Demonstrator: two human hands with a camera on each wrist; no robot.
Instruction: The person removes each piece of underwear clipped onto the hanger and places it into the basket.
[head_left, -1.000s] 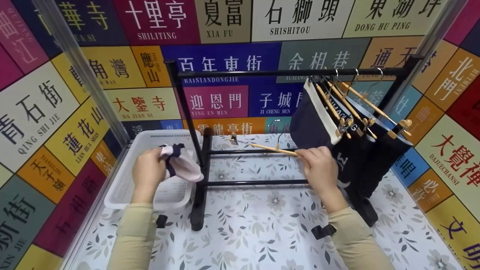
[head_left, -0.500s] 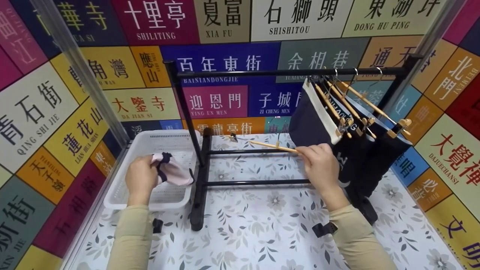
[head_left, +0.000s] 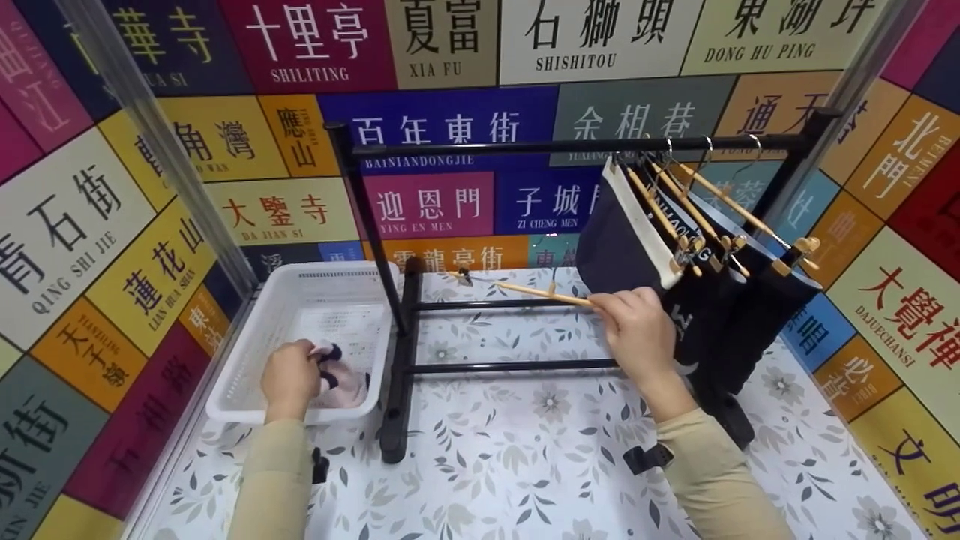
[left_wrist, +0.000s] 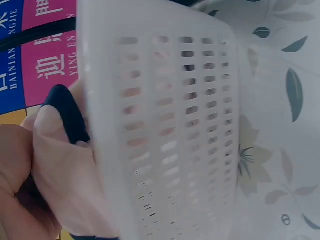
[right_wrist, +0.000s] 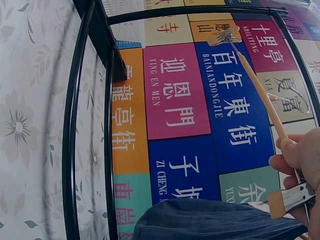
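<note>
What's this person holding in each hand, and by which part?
The right hand holds a wooden clip hanger by one end. The left hand grips a pale pink, dark-trimmed garment by one side; exactly which part is unclear.

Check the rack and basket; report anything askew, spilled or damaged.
Nothing looks spilled or damaged. The rack stands upright, with hung clothes bunched toward its right end. The left hand holds a crumpled pink-and-navy garment at the basket and the right hand a slanting wooden hanger; neither seems odd.
</note>
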